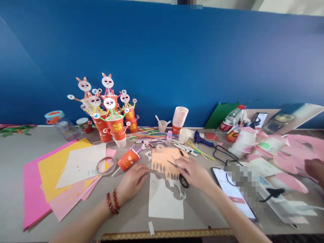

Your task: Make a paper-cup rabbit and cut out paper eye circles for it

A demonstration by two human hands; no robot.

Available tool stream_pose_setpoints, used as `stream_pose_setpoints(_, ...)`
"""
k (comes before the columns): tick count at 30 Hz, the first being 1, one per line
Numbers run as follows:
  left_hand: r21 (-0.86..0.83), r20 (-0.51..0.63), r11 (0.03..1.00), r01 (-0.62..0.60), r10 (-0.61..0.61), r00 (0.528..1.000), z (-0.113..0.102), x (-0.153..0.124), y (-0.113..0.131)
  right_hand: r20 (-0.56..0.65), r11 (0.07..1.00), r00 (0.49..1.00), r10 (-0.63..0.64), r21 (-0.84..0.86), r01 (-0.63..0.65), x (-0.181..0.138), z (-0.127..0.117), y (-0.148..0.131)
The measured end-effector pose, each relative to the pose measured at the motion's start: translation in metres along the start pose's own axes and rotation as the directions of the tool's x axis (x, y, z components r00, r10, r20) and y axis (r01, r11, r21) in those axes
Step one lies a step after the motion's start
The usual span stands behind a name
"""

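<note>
My left hand (pixel 132 182), with a red bead bracelet at the wrist, rests on the table with loosely bent fingers and nothing in them. Just beyond it a red paper cup (pixel 128 160) lies tilted, with straws and a small rabbit face attached. My right hand (pixel 190 171) is on a pair of scissors (pixel 184 181), its fingers over their middle; blades point up-left and a black handle loop shows below. Under them lies an orange paper sheet (pixel 162 157) with leaf-shaped cutouts along its near edge. A white sheet (pixel 165 202), also cut, lies closer to me.
Decorated rabbit cups (pixel 115 125) stand stacked at back left, near coloured paper sheets (pixel 73 168). White cups (pixel 180 116), straws, markers and a blue glue gun (pixel 202 140) lie behind. At right are a phone (pixel 235 195), a power strip (pixel 278 206) and another person's hand (pixel 315 170).
</note>
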State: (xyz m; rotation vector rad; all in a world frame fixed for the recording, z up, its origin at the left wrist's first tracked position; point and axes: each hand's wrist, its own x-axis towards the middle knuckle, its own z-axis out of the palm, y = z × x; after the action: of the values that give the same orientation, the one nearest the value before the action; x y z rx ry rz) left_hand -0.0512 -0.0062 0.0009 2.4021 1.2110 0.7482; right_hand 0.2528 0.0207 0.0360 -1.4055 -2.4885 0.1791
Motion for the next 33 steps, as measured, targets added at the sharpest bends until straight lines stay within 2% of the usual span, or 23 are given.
stream_pose_setpoints(3,0.012,0.041,1.0,-0.016,0.016,0.999,-0.003,-0.002,0.003,0.139,0.99,0.984,-0.111,0.1,0.098,-0.011,0.012,-0.041)
stream_pose_setpoints(5,0.017,0.08,1.0,-0.024,0.023,0.997,-0.004,-0.003,0.005,0.171,0.992,0.981,-0.097,0.098,0.081,-0.016,0.019,-0.061)
stream_pose_setpoints(9,0.014,0.188,0.999,-0.033,0.03,0.982,-0.005,-0.005,0.005,0.204,0.992,0.973,-0.104,0.089,0.087,-0.022,0.03,-0.08)
stream_pose_setpoints(15,0.01,0.23,0.998,-0.062,0.058,0.971,-0.005,-0.005,0.004,0.221,0.993,0.97,-0.102,0.083,0.085,-0.033,0.039,-0.088)
stream_pose_setpoints(28,0.057,0.272,0.993,-0.107,0.087,0.958,-0.008,-0.003,0.005,0.243,0.989,0.969,-0.036,0.151,-0.001,-0.042,0.037,-0.086)
stream_pose_setpoints(33,0.103,0.273,0.993,-0.066,0.036,0.961,-0.011,-0.003,0.015,0.229,0.991,0.973,-0.019,0.132,-0.011,-0.045,0.04,-0.084)
